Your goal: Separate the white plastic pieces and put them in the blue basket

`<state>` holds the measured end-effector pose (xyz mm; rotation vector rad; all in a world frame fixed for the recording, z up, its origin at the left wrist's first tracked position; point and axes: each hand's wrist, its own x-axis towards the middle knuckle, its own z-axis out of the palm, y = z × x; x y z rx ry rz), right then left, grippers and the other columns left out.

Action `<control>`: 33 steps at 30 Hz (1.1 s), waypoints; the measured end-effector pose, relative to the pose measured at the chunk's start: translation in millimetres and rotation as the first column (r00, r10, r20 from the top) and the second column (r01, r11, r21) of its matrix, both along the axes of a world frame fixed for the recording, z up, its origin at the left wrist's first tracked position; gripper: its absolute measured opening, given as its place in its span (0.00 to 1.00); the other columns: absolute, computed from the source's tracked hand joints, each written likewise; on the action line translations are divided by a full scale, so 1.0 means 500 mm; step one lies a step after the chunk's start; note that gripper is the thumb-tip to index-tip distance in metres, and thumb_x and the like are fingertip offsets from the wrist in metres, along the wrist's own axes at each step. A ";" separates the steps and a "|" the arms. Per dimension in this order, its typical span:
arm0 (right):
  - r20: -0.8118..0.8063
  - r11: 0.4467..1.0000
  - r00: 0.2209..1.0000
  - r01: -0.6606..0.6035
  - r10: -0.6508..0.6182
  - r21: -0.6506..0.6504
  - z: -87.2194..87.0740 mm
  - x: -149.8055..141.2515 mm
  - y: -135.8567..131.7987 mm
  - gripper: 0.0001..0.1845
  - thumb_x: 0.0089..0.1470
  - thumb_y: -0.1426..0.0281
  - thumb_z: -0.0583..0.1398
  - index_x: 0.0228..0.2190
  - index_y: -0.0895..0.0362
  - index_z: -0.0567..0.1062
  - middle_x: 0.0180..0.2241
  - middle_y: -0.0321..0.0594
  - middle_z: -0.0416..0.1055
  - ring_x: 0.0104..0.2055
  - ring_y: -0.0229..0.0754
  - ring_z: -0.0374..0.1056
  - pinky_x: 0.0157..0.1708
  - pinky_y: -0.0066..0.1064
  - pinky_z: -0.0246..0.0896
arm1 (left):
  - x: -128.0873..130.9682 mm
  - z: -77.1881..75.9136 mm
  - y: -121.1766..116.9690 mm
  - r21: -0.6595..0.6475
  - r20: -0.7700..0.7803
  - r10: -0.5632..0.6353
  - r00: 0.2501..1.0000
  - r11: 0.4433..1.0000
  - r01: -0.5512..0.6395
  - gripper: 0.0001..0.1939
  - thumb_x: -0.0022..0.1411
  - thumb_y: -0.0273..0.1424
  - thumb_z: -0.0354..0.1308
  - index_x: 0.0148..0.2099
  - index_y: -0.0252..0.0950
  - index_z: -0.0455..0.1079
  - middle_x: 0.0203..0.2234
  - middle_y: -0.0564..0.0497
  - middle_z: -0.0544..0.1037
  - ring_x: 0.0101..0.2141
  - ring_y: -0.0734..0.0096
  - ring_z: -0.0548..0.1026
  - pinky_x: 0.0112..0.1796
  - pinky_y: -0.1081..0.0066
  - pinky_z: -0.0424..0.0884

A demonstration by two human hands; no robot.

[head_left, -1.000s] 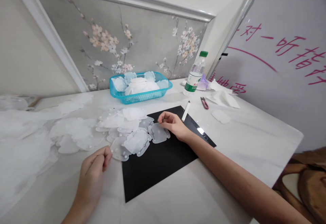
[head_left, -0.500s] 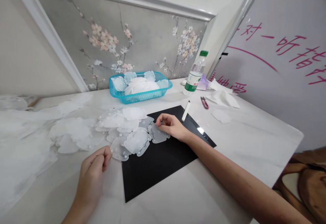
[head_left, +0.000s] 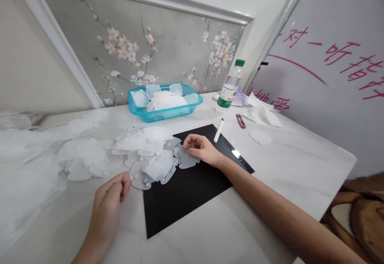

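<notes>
My right hand [head_left: 203, 149] lies on the black mat [head_left: 186, 192], its curled fingertips pressing on a translucent white scalloped piece [head_left: 187, 160] with small round studs. My left hand [head_left: 108, 200] rests on the white marble table [head_left: 300, 168], fingers pinched together. Those fingertips stand beside the edge of another studded piece [head_left: 139, 177]. Nothing shows between them. Several similar pieces overlap between my hands, some lying over the mat's corner.
A turquoise basket [head_left: 168, 115] holds more pieces. Behind the mat stand a water bottle [head_left: 228, 89], a white marker [head_left: 219, 131] and red-handled snips [head_left: 240, 121]. White tissue [head_left: 264, 117] lies right. Sheer white fabric [head_left: 27, 164] covers the table's left side.
My right hand has moved down and left, its fingertips coming onto the translucent piece. My left hand has barely moved.
</notes>
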<state>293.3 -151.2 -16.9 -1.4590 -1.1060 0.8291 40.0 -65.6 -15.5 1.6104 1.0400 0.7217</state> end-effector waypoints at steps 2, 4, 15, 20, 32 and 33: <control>0.000 1.000 1.000 -0.002 0.002 0.000 0.000 0.000 0.000 0.05 0.41 0.75 0.58 0.26 0.58 0.69 0.17 0.26 0.56 0.18 0.28 0.49 0.19 0.24 0.44 | 0.001 0.002 -0.001 0.005 -0.005 0.004 1.000 1.000 -0.004 0.11 0.52 0.30 0.44 0.20 0.37 0.48 0.17 0.55 0.49 0.21 0.71 0.49 0.24 0.67 0.46; 0.000 1.000 1.000 0.000 0.000 0.001 0.000 0.000 0.000 0.05 0.40 0.75 0.58 0.26 0.59 0.69 0.17 0.26 0.55 0.18 0.28 0.49 0.19 0.24 0.44 | 0.002 0.004 -0.003 0.008 -0.008 0.010 1.000 1.000 -0.010 0.11 0.52 0.30 0.44 0.19 0.37 0.48 0.17 0.55 0.48 0.21 0.71 0.49 0.24 0.67 0.46; -0.005 1.000 1.000 0.002 -0.002 -0.011 0.006 -0.002 -0.001 0.05 0.40 0.75 0.57 0.26 0.58 0.68 0.16 0.25 0.54 0.18 0.28 0.49 0.19 0.24 0.44 | 0.002 0.000 0.000 0.019 -0.015 -0.009 1.000 1.000 0.009 0.11 0.52 0.30 0.44 0.20 0.37 0.47 0.17 0.54 0.48 0.21 0.71 0.49 0.24 0.66 0.46; -0.002 1.000 1.000 0.000 0.000 -0.010 0.006 -0.001 -0.001 0.05 0.40 0.75 0.57 0.26 0.58 0.68 0.16 0.25 0.54 0.18 0.28 0.49 0.19 0.24 0.44 | 0.001 0.002 -0.001 0.019 -0.006 -0.018 1.000 1.000 0.018 0.12 0.53 0.30 0.44 0.20 0.37 0.48 0.18 0.54 0.48 0.22 0.71 0.49 0.24 0.66 0.46; -0.008 1.000 1.000 -0.015 0.015 0.020 -0.005 0.006 0.006 0.05 0.40 0.74 0.58 0.26 0.58 0.69 0.17 0.26 0.55 0.18 0.29 0.49 0.20 0.24 0.45 | 0.005 -0.002 -0.001 0.007 0.014 -0.007 1.000 1.000 0.007 0.11 0.53 0.30 0.45 0.21 0.37 0.48 0.18 0.55 0.49 0.21 0.73 0.49 0.23 0.68 0.47; -0.010 1.000 1.000 -0.018 0.019 0.025 -0.006 0.006 0.006 0.05 0.40 0.74 0.58 0.26 0.58 0.69 0.17 0.26 0.56 0.18 0.29 0.49 0.20 0.24 0.45 | 0.002 0.004 0.005 0.001 0.017 -0.003 1.000 1.000 0.002 0.10 0.52 0.29 0.45 0.21 0.37 0.49 0.17 0.55 0.49 0.21 0.73 0.49 0.22 0.69 0.47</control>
